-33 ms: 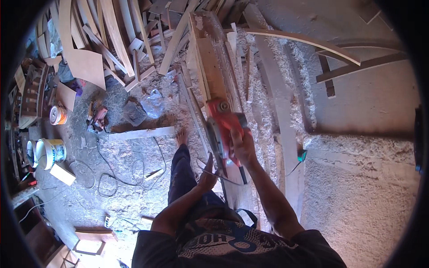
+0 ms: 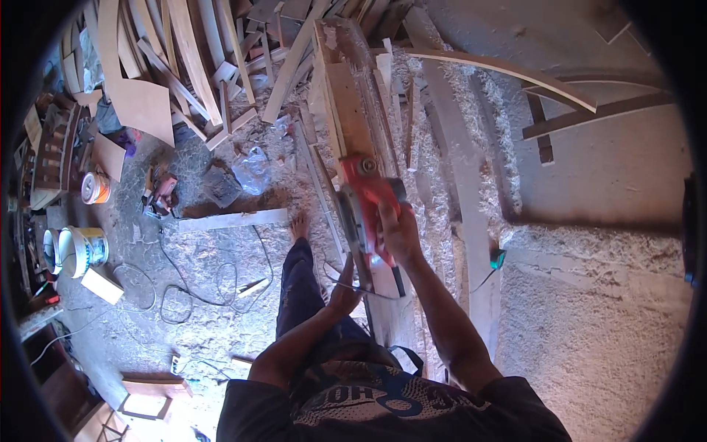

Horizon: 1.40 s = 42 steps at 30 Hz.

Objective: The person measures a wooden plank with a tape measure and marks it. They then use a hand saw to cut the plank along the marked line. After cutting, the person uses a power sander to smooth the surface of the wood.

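Observation:
My right hand is wrapped round the handle of a red electric planer, which sits over a long wooden beam. Against the planer's left side stands a narrow, dark-edged wood strip, slightly blurred. My left hand is at the strip's near end, its visible fingers stretched along it; part of that hand is hidden. A thin cord loops below the planer, past my left hand.
Wood shavings cover the floor. Curved boards pile up at the far left. Buckets stand at left, near a second red power tool and a loose cable. A curved strip juts out at far right.
The planer and my right hand have shifted slightly away from me and to the left. My left fingers, earlier in plain sight, are now partly covered by the strip.

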Available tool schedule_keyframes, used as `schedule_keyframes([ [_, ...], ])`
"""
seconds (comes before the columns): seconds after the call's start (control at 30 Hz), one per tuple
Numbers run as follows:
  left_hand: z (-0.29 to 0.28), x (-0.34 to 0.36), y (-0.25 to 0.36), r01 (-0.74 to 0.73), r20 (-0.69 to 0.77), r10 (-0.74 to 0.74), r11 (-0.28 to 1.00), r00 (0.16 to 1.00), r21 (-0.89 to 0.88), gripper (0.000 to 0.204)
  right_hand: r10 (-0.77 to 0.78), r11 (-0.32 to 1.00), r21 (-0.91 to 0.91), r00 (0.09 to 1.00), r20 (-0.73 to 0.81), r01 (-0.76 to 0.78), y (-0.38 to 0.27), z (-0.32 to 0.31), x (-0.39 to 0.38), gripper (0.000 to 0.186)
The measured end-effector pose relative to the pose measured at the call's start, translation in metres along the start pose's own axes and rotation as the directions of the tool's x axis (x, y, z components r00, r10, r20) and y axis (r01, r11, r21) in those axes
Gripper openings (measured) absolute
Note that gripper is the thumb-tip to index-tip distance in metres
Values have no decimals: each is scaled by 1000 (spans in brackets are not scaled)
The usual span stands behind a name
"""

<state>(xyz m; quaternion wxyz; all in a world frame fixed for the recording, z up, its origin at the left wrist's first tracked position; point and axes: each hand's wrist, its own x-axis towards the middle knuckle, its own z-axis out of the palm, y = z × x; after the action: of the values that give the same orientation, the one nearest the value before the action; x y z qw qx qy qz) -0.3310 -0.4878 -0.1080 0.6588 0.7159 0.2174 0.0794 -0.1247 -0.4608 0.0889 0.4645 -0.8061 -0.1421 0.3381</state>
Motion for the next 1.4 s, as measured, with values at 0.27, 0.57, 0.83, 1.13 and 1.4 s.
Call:
schedule_keyframes([
  [0.27, -13, 33, 54, 92, 47, -90, 995, 995, -27, 119, -21, 994, 101, 997, -69, 28, -89, 34, 171, 55],
  [0.57, -21, 34, 55, 112, 174, -121, 992, 977, 61, 121, -39, 971, 237, 999, 30, 31, -187, 47, 319, 53],
  [0.83, -34, 42, -32, 60, 220, -145, 933, 965, 355, 75, 92, 986, 131, 994, 60, -100, -96, 9, 160, 62],
  [1.13, -9, -20, -17, 222, 53, -238, 952, 970, 210, 84, 136, 987, -81, 991, 4, -135, 90, -55, -194, 59],
  [1.4, -22, -51, -60, -18, -4, 20, 941, 1000, 339, 74, -22, 994, -109, 1000, -22, 19, 94, -38, -197, 35],
])
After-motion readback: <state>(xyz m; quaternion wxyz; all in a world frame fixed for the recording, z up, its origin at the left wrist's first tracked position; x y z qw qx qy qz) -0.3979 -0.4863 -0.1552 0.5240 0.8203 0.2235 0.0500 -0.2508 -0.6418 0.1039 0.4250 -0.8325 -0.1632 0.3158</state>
